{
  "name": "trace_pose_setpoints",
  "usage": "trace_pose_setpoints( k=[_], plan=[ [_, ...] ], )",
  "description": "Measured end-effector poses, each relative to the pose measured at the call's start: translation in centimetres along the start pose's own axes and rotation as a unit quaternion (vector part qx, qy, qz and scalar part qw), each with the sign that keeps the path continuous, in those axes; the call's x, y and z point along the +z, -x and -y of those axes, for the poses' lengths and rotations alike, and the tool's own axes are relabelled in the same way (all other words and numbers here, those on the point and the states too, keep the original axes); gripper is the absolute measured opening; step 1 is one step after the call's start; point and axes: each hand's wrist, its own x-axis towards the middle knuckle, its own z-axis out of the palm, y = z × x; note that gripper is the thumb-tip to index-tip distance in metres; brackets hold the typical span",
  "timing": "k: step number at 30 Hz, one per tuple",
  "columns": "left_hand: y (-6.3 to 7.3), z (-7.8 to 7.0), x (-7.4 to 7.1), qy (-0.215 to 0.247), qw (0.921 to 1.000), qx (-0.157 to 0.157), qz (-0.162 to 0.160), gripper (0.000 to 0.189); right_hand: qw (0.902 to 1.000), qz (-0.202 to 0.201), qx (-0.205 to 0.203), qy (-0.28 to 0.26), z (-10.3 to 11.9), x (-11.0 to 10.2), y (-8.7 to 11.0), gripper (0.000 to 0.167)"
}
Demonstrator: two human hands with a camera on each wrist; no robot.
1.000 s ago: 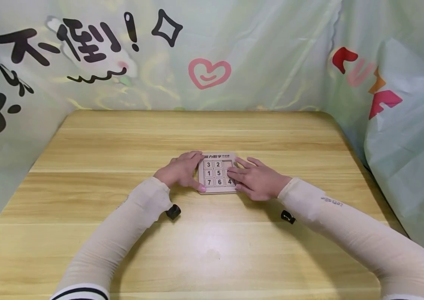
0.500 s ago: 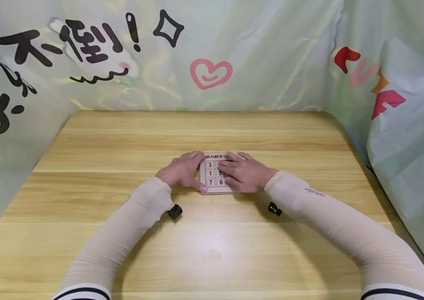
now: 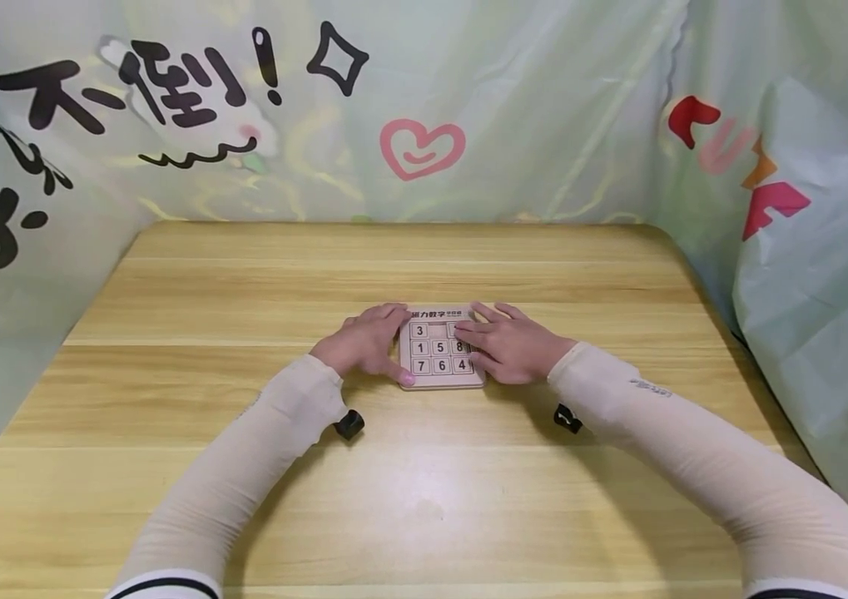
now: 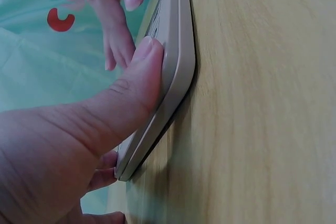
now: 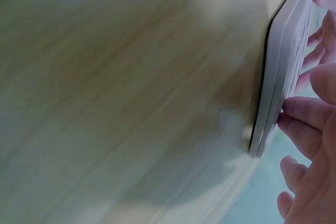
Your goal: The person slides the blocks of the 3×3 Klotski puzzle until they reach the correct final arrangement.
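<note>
A flat, pale sliding number puzzle (image 3: 440, 348) lies on the table in the head view. Its numbered tiles sit in rows, and the open slot (image 3: 438, 330) is at the top middle. My left hand (image 3: 365, 339) holds the puzzle by its left side, thumb (image 4: 142, 72) on the near corner and fingers at the far one. My right hand (image 3: 519, 346) lies over the right side with fingers extended. Its fingertips touch the top right tile and partly hide that tile's number. Seen from the right wrist, the puzzle (image 5: 283, 61) shows its edge beside those fingers (image 5: 307, 116).
The wooden table (image 3: 424, 491) extends around the puzzle on all sides. A printed fabric curtain (image 3: 528, 108) hangs behind it and along both sides. Small black wrist cameras hang under both sleeves, the left camera (image 3: 349, 424) and the right camera (image 3: 567, 418).
The open slot has moved from the top right to the top middle, as the 2 tile has slid right. My right hand reached left across the puzzle, then drew back right. The left hand stays put.
</note>
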Motion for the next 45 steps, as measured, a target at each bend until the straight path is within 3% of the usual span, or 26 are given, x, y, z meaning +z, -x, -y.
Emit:
trace_pose_setpoints(
  k=[4,12,15,19,26,35,45],
  plan=[
    [0.0,0.0,0.0,0.0,1.0,0.001,-0.001,0.113,1.0,-0.001,0.008,0.002,-0.3,0.1,0.4,0.049],
    [0.1,0.1,0.1,-0.004,1.0,-0.002,-0.003,0.114,0.9987,-0.006,-0.047,0.017,1.3,0.7,0.2,0.049],
    [0.1,0.1,0.3,-0.002,0.9999,0.006,-0.009,0.115,0.9982,-0.009,-0.052,0.027,1.8,0.8,0.1,0.048],
    [0.3,0.2,0.6,-0.003,1.0,0.003,0.007,0.116,0.9979,-0.011,-0.056,0.029,1.9,1.2,-0.2,0.049],
    [-0.1,0.1,0.3,-0.003,0.9998,0.014,-0.013,0.116,0.9988,-0.03,-0.033,0.023,1.0,0.7,-1.0,0.049],
    [-0.2,0.0,0.3,-0.003,1.0,0.006,-0.006,0.115,0.9994,-0.015,-0.026,0.018,0.9,0.6,-1.5,0.05],
    [-0.2,0.2,0.3,-0.004,1.0,0.007,-0.005,0.115,0.9958,-0.021,-0.082,0.034,2.9,0.6,-1.5,0.049]
  ],
)
